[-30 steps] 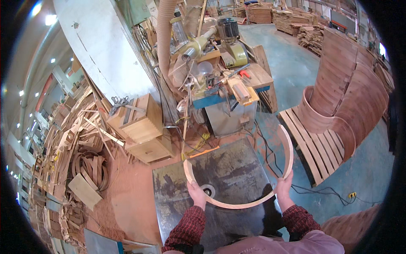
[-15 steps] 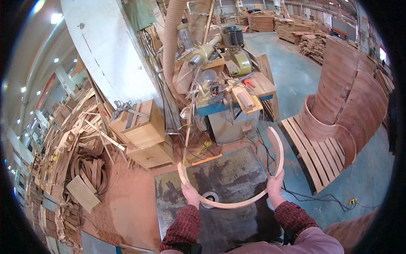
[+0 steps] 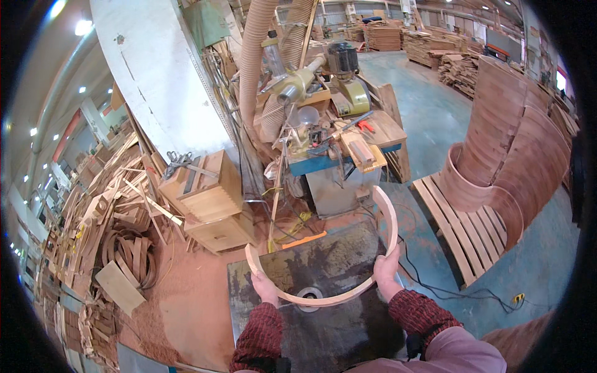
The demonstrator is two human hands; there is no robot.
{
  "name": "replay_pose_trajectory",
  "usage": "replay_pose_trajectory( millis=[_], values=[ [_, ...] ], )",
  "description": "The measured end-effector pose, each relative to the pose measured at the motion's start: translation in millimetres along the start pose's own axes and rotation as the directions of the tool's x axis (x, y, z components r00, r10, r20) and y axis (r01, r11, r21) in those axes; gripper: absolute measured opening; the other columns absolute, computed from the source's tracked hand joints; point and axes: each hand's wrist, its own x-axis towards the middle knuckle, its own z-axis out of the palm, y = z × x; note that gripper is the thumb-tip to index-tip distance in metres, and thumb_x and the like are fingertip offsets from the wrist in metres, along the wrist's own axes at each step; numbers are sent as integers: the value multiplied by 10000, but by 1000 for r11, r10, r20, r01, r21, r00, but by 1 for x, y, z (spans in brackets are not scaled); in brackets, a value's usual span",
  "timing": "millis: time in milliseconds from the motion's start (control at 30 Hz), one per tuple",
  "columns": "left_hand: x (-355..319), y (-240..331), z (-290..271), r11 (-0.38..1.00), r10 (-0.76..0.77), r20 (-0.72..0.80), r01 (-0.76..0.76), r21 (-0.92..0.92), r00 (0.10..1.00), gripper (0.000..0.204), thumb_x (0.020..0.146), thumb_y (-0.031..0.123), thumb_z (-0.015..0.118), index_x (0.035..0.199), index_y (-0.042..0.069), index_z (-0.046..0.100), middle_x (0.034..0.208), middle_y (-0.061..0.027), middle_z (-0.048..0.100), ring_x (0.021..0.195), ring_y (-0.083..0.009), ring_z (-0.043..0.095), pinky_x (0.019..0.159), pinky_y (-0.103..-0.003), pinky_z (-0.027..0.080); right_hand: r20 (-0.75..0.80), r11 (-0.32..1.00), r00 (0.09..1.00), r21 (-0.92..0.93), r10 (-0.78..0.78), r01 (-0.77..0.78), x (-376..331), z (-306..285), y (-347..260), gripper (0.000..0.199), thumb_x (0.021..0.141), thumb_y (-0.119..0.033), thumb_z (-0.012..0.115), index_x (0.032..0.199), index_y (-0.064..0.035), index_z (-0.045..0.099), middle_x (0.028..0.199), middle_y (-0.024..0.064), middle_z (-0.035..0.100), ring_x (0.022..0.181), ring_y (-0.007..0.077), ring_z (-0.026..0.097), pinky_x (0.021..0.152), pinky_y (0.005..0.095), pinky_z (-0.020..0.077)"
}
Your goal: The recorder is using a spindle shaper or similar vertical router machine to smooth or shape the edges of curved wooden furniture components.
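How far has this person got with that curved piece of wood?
Done: the curved wooden strip is already bent into a long arc, like the bent panels stacked on the slatted pallet. In hand: the left hand and right hand hold it above the dark machine table. Left: it has not reached the round cutter opening below it.

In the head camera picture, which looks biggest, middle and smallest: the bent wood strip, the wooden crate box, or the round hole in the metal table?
1. Bent wood strip, widest, though nearest the camera.
2. Wooden crate box.
3. Round hole, clearly smallest.
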Motion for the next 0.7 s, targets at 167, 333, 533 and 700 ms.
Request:
replay_pose_trajectory(
  millis=[167, 333, 533, 700],
  values=[
    [16, -16, -11, 977, -157, -12, 153, -151, 988, 355, 1114, 259, 437, 1217, -54, 568, 1024, -142, 608, 905, -259, 537, 866, -393, 456, -16, 997, 1000, -70, 20, -21, -6, 27, -10, 712, 826, -33, 612, 1503, 18, 393, 1391, 278, 539, 1285, 446, 546, 1100, 460, 433],
    [38, -51, -48, 978, -199, -93, 192, -85, 976, 394, 1124, 291, 429, 1284, -45, 557, 1146, -160, 621, 1036, -267, 561, 945, -409, 463, 56, 999, 998, -53, 0, 3, -20, 52, -35, 608, 824, -34, 601, 1420, -23, 481, 1282, 281, 585, 1213, 457, 578, 1041, 485, 465],
    [35, -50, -86, 967, -145, -122, 167, 195, 982, 487, 1131, 290, 400, 1398, -106, 496, 1346, -264, 585, 1136, -345, 585, 1031, -420, 457, 126, 1000, 992, -3, -19, 20, -33, 84, -53, 663, 845, -59, 593, 1481, 39, 433, 1426, 280, 530, 1307, 446, 537, 1120, 464, 434],
    [33, -55, -119, 967, -234, -163, 247, 67, 959, 571, 1128, 352, 376, 1447, -115, 452, 1403, -282, 556, 1201, -369, 585, 1034, -470, 477, 166, 995, 981, 0, -97, 98, -50, 107, -61, 628, 841, -60, 593, 1446, 19, 443, 1352, 293, 560, 1232, 476, 568, 1052, 503, 470]
  ],
)
